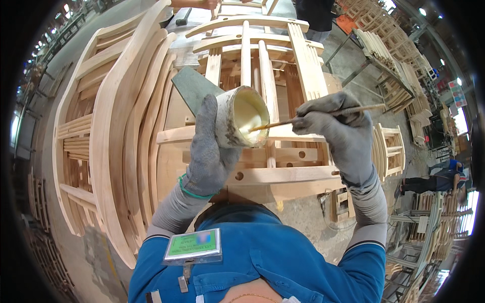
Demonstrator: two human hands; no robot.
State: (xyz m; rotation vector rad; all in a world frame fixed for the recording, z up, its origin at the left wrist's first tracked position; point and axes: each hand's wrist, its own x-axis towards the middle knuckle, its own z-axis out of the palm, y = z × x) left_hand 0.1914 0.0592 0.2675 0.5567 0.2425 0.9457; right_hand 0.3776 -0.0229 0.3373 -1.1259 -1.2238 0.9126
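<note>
My left hand (207,146), in a grey glove, grips a round, stained white cup (230,118) tilted toward the right. Creamy white glue-like liquid (247,117) lies inside it. Between the fingers of my gloved right hand (341,131) is a thin wooden stick (328,114), its tip dipped into the cup's mouth. Below both hands lie pale wooden frame parts (288,175), with round holes in the nearest rail. Rods and slats (246,55) stretch away behind the cup. A flat grey-green piece (194,88) shows just behind my left hand; its kind I cannot tell.
Curved wooden frames (108,116) stand stacked at the left. A hammer (184,18) lies on the far table, near another person's hands (202,4). Wooden parts (384,65) fill a rack at the right, and another person (444,178) is farther off.
</note>
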